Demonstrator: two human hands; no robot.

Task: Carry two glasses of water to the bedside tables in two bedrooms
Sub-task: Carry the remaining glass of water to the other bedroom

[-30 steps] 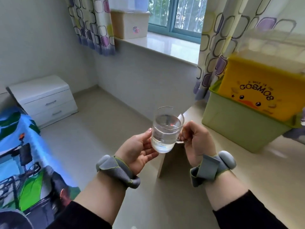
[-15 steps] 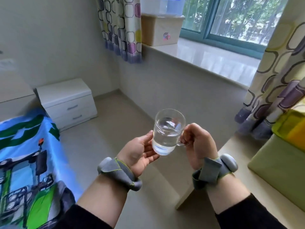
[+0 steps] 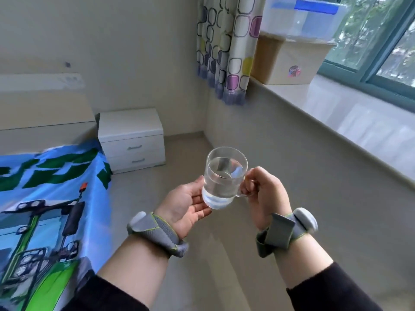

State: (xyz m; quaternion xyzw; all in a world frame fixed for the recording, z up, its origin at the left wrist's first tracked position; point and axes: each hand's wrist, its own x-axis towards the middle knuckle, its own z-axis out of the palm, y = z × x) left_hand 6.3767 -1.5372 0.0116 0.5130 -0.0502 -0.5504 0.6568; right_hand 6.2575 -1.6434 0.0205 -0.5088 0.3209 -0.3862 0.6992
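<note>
A clear glass mug of water [image 3: 222, 182] is held upright in front of me, about two thirds full. My right hand [image 3: 265, 194] is closed on its handle. My left hand [image 3: 186, 203] lies palm up, its fingers touching the mug's lower left side and base. A white bedside table [image 3: 131, 131] with two drawers stands against the far wall, ahead and to the left of the mug, its top bare.
A bed with a blue and green tractor cover [image 3: 45, 209] fills the left side. A long window sill [image 3: 336, 115] runs along the right, carrying a beige box [image 3: 289, 61] with a clear bin [image 3: 303, 17] on top. Patterned curtain [image 3: 226, 48] hangs at the corner. Bare floor lies between.
The view has swung left: the yellow and green bins and the desk have left the frame, and the bedside table now sits nearer the centre. The mug stays held in both hands.
</note>
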